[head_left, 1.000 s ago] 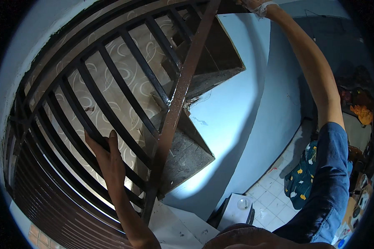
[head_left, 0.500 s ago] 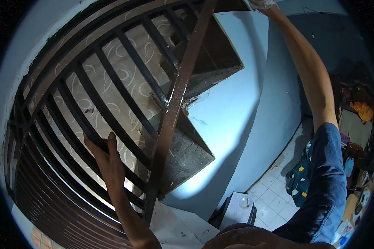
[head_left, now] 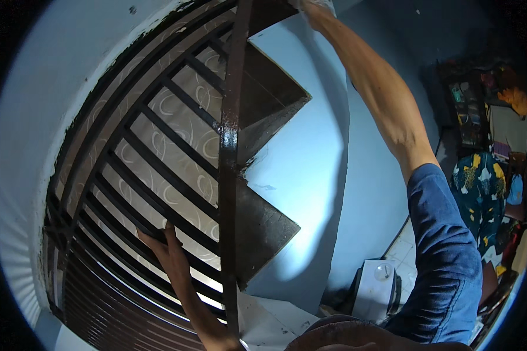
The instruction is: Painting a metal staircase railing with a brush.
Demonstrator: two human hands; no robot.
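Dark metal railing bars (head_left: pixel 123 203) fan across the left half, with a glossy brown upright (head_left: pixel 228 228) along their right side. Behind the bars is a beige surface (head_left: pixel 173 155) patterned with pale swirls. My left hand (head_left: pixel 164 248) is closed round one of the lower bars. My right arm stretches up past the pale blue wall. My right hand (head_left: pixel 312 11) is at the top edge, by the brown metal and dark stair steps (head_left: pixel 266 88), with whitish translucent material about it; its fingers are hidden. Another dark step (head_left: pixel 266 231) juts out beside the upright lower down.
A white box-like object (head_left: pixel 373 284) stands low on white tiles (head_left: pixel 401 251). At right are a cluttered shelf (head_left: pixel 468 105), an orange cloth (head_left: pixel 512 99) and a dark green patterned cloth (head_left: pixel 474 193). A pale wall edge (head_left: pixel 23 175) borders the railing at left.
The view has turned, so the upright looks more vertical and the cluttered side sits higher. My left hand keeps its grip on the bar; my right arm remains raised.
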